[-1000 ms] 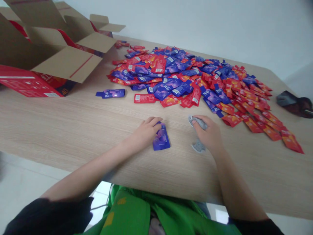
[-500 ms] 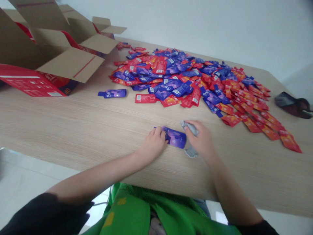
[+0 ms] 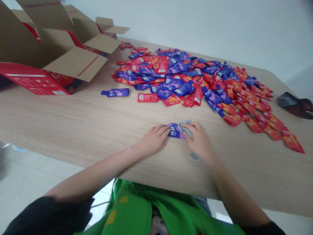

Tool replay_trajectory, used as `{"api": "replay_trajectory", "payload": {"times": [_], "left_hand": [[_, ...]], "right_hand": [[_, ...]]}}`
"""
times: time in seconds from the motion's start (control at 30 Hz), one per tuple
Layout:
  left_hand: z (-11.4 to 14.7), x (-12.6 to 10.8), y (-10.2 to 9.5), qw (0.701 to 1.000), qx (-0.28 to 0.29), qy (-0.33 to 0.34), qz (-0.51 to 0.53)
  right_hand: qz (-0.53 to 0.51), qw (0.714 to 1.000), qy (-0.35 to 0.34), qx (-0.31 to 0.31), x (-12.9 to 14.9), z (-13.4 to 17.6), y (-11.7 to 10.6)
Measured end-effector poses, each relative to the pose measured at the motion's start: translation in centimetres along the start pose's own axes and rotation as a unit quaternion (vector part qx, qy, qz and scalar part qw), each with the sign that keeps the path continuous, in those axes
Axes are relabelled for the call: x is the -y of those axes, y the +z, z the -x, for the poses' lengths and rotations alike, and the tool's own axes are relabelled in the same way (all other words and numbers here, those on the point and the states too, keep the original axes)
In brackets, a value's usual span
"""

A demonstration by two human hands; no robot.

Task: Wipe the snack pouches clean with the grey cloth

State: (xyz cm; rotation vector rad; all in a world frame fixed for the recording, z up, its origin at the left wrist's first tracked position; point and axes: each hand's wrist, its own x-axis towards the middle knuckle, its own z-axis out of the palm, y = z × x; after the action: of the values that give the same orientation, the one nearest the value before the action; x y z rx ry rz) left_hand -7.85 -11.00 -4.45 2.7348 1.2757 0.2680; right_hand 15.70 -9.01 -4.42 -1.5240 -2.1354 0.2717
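Note:
A purple pouch (image 3: 174, 131) lies flat on the wooden table in front of me. The fingers of my left hand (image 3: 155, 138) press on its left end, holding it against the tabletop. Bunched in my right hand (image 3: 199, 140) is a grey cloth (image 3: 186, 128), which rests on the pouch's right end and covers it. A loose corner of the cloth hangs out below my right hand. Away to the upper left, another purple pouch (image 3: 115, 92) lies on its own.
A wide heap of red and purple pouches (image 3: 171, 76) spreads across the back of the table, trailing off to the right. Open cardboard boxes (image 3: 75, 62) stand at the back left, flaps out. A dark item like safety glasses (image 3: 294, 104) lies at the right.
My right hand has brought the cloth onto the pouch's right end. The pouch has turned straighter, its printed letters now showing, and my left hand lies flatter on its left end.

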Motion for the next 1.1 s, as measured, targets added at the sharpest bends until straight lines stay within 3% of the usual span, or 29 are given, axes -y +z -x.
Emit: {"api": "replay_trajectory", "payload": {"times": [0.17,0.27,0.3,0.37,0.47,0.63,0.87,1.0,1.1], "left_hand": [[0.4,-0.4,0.7,0.999,-0.018,-0.021,-0.018],[0.6,-0.2,0.4,0.999,-0.023,-0.034,-0.021],[0.6,-0.2,0.2,0.999,-0.023,-0.034,-0.021],[0.7,-0.2,0.0,0.999,-0.02,-0.035,-0.023],[0.8,-0.6,-0.3,0.998,-0.009,-0.049,-0.027],[0.7,-1.2,-0.2,0.997,0.009,-0.076,-0.029],[0.9,-0.8,-0.1,0.997,0.015,-0.07,-0.017],[0.9,-0.7,-0.2,0.998,0.019,-0.065,-0.019],[0.8,-1.0,-0.2,0.998,0.005,-0.063,-0.021]], "right_hand": [[-0.122,0.986,0.033,-0.112,1.0,-2.7,-1.6],[-0.142,0.976,-0.004,-0.162,4.0,-4.4,-0.2],[-0.134,0.978,-0.02,-0.156,5.0,-4.8,0.8],[-0.08,0.992,-0.041,-0.087,6.7,-5.3,3.0],[0.039,0.998,-0.054,0.005,7.4,-5.1,5.5],[0.162,0.986,-0.039,0.001,5.2,-4.1,5.0],[0.229,0.97,0.08,-0.027,-0.9,-1.7,2.2],[0.171,0.982,0.066,-0.044,-2.9,-2.0,0.3],[0.059,0.992,-0.009,-0.109,-0.4,-3.6,0.6]]}}
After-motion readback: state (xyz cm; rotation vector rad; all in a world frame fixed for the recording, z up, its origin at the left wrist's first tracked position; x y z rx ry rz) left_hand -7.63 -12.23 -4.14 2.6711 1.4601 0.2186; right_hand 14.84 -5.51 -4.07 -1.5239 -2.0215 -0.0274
